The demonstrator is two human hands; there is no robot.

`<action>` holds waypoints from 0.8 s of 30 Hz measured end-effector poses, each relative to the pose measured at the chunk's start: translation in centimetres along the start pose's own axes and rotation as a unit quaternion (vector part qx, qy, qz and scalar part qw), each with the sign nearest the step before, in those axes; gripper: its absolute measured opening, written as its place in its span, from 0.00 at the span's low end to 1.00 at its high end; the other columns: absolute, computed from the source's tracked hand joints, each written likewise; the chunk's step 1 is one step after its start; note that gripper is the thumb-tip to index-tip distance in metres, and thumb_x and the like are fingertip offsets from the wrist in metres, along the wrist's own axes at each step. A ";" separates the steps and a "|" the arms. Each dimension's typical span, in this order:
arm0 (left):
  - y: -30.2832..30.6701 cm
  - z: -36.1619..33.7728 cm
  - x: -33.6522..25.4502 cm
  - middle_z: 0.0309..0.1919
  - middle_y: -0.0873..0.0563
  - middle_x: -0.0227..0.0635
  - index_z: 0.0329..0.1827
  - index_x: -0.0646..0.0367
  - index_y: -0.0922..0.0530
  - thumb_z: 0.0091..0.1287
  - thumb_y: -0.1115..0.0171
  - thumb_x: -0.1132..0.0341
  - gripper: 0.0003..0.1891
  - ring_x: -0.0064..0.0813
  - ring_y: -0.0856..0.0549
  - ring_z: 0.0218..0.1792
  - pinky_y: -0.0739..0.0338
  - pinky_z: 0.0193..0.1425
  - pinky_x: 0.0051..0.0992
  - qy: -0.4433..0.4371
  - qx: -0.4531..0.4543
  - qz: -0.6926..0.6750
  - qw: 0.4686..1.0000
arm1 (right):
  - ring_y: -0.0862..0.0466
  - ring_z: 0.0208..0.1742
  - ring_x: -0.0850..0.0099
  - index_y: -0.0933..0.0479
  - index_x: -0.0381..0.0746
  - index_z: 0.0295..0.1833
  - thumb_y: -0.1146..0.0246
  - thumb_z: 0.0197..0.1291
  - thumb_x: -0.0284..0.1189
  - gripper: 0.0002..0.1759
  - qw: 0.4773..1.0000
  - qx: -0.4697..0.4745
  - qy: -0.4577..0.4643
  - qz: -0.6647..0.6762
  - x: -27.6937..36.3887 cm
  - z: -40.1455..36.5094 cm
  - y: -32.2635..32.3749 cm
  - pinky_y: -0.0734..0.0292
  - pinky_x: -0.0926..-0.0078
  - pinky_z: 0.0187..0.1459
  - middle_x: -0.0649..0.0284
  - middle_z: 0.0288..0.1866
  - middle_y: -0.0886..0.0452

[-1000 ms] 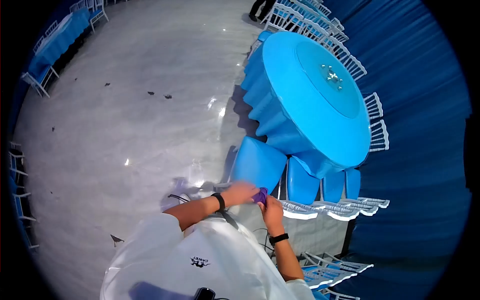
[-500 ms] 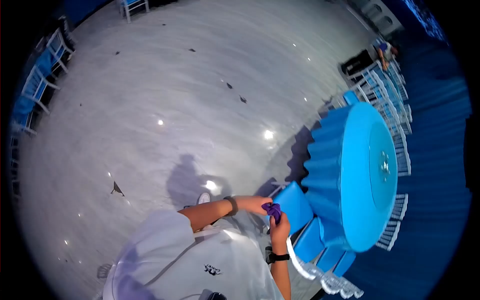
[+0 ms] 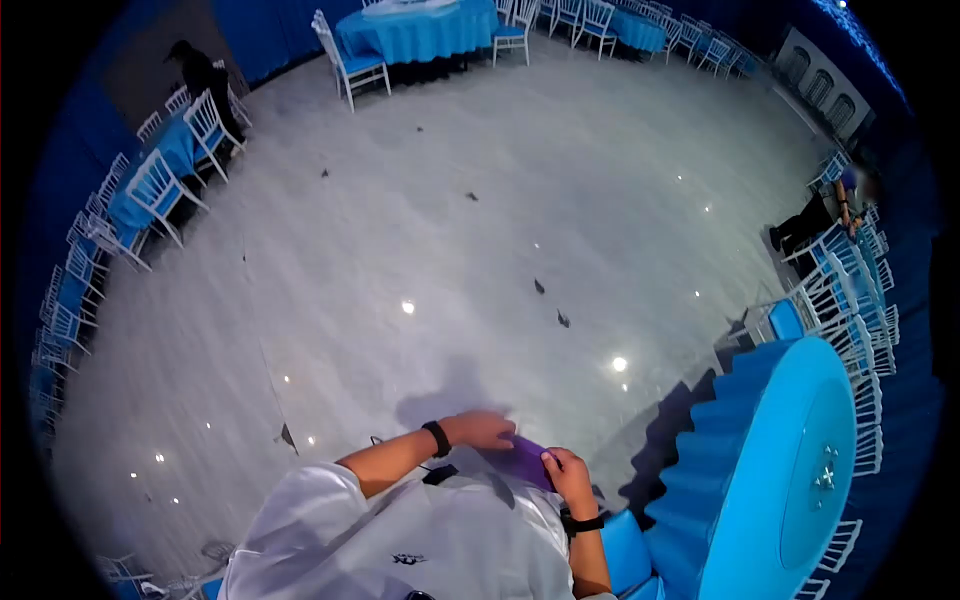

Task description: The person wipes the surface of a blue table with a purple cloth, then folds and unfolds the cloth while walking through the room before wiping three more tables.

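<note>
A small purple cloth (image 3: pixel 530 462) is stretched between my two hands in front of my white shirt. My left hand (image 3: pixel 482 430) has its fingers closed on the cloth's left end. At the opposite end, my right hand (image 3: pixel 570 474) pinches the cloth, thumb on top. Both wrists wear dark bands. To the right of my right hand stands a round table (image 3: pixel 745 480) with a bright blue cloth. A blue-seated chair (image 3: pixel 622 550) sits close by my right forearm.
White chairs line the right side, where a person (image 3: pixel 848 205) bends over them. Another person in dark clothes (image 3: pixel 205 85) stands by a blue table (image 3: pixel 165 160) at far left. A further blue-covered table (image 3: pixel 420 35) is at the back. Dark leaf-like bits (image 3: pixel 563 319) lie on the pale floor (image 3: pixel 480 250).
The purple cloth was bunched between my hands and is now spread out flat. My view has lifted and turned left, bringing more tables and a dark-clothed person into sight.
</note>
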State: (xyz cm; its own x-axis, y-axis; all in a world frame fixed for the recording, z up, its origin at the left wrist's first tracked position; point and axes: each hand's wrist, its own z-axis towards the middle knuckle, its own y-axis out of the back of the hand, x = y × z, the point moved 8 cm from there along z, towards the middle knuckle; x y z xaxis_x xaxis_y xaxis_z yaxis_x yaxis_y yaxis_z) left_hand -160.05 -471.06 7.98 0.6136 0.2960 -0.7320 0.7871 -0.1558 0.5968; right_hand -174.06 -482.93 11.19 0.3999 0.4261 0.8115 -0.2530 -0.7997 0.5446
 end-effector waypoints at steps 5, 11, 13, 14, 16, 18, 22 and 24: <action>8.1 2.7 2.1 0.33 0.18 0.46 0.46 0.56 0.26 0.63 0.38 0.48 0.21 0.48 0.18 0.38 0.26 0.39 0.42 -0.051 -0.094 -0.012 0.994 | 0.19 0.32 0.53 0.20 0.37 0.40 0.39 0.63 0.35 0.11 0.993 0.005 0.120 -0.015 2.3 10.0 2.2 0.24 0.66 0.35 0.51 0.31 0.19; 16.8 1.0 5.5 0.35 0.17 0.46 0.43 0.57 0.25 0.63 0.39 0.49 0.19 0.48 0.18 0.39 0.25 0.42 0.41 0.092 -0.220 -0.063 0.969 | 0.19 0.36 0.54 0.21 0.39 0.42 0.39 0.63 0.37 0.13 0.968 0.176 0.165 -0.065 8.2 21.9 1.8 0.24 0.64 0.37 0.53 0.35 0.18; 18.6 0.6 7.0 0.34 0.17 0.46 0.42 0.57 0.25 0.64 0.40 0.49 0.19 0.48 0.18 0.39 0.25 0.42 0.41 0.130 -0.244 -0.074 0.958 | 0.19 0.37 0.54 0.21 0.39 0.43 0.39 0.63 0.38 0.13 0.956 0.224 0.176 -0.071 10.0 26.0 1.5 0.24 0.63 0.39 0.53 0.36 0.18; 19.4 0.5 8.3 0.34 0.17 0.46 0.42 0.57 0.25 0.65 0.41 0.50 0.18 0.49 0.18 0.39 0.25 0.42 0.41 0.163 -0.249 -0.075 0.952 | 0.19 0.38 0.54 0.21 0.40 0.43 0.40 0.62 0.38 0.13 0.937 0.278 0.194 -0.082 11.2 27.7 0.9 0.25 0.62 0.39 0.53 0.36 0.18; 20.0 1.7 10.9 0.34 0.17 0.46 0.41 0.57 0.24 0.66 0.42 0.50 0.17 0.49 0.18 0.39 0.25 0.42 0.41 0.172 -0.240 -0.085 0.952 | 0.19 0.39 0.54 0.22 0.40 0.43 0.40 0.62 0.39 0.13 0.918 0.325 0.206 -0.092 11.4 30.8 0.2 0.25 0.62 0.40 0.54 0.37 0.19; 22.6 4.2 14.0 0.34 0.17 0.46 0.40 0.57 0.24 0.67 0.43 0.51 0.16 0.49 0.18 0.39 0.25 0.42 0.41 0.171 -0.231 -0.093 0.953 | 0.19 0.39 0.54 0.22 0.41 0.44 0.41 0.61 0.38 0.13 0.906 0.341 0.219 -0.122 11.4 35.0 0.2 0.25 0.61 0.40 0.54 0.37 0.19; 30.9 9.2 17.1 0.32 0.18 0.47 0.38 0.58 0.23 0.69 0.46 0.53 0.16 0.50 0.19 0.36 0.26 0.40 0.42 0.133 -0.245 -0.113 0.954 | 0.19 0.39 0.53 0.23 0.41 0.45 0.42 0.61 0.38 0.13 0.921 0.300 0.194 -0.158 12.5 43.4 2.2 0.25 0.59 0.40 0.54 0.37 0.19; 37.5 12.5 18.8 0.30 0.19 0.46 0.35 0.58 0.23 0.69 0.45 0.53 0.16 0.50 0.19 0.36 0.26 0.39 0.42 0.095 -0.278 -0.108 0.950 | 0.18 0.39 0.53 0.23 0.43 0.47 0.42 0.60 0.33 0.11 0.936 0.261 0.154 -0.178 13.0 48.5 4.2 0.24 0.57 0.41 0.55 0.37 0.18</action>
State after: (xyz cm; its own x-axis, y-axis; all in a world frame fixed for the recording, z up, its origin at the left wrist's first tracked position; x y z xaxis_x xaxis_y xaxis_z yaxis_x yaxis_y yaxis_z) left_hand -118.24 -483.11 12.46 0.3771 0.4374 -0.8164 0.7062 0.4345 0.5590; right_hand -127.15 -501.28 13.75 0.0841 0.7417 0.6654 0.3456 -0.6480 0.6787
